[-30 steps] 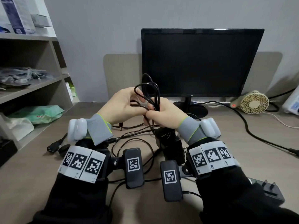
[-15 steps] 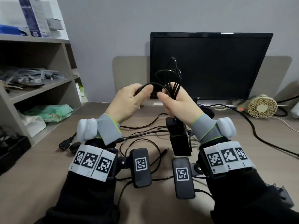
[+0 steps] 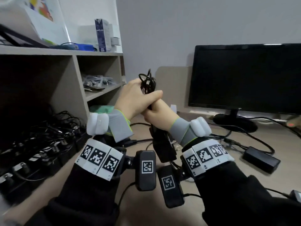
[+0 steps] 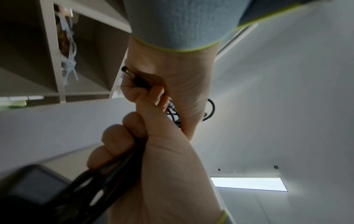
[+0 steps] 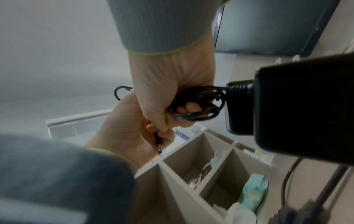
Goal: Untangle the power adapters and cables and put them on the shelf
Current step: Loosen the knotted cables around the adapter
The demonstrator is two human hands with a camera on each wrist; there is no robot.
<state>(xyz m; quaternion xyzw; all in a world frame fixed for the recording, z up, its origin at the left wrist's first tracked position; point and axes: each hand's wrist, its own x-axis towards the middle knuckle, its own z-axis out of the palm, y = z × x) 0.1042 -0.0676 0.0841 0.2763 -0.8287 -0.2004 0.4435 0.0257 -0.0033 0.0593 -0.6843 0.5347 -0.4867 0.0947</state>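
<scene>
My hands raised above bench [image 3: 203, 162], beside shelf [image 3: 104, 91]. Left hand [image 3: 132, 99] and right hand [image 3: 156, 114] both clench coiled black cable [image 3: 147, 82]; power adapter [image 3: 164, 147] dangles beneath right fist.

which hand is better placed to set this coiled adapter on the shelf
Left, probably. The shelf stands on the left hand side, nearer it. That hand already grips the coiled cable; the right hand grips it lower, above the adapter.
</scene>
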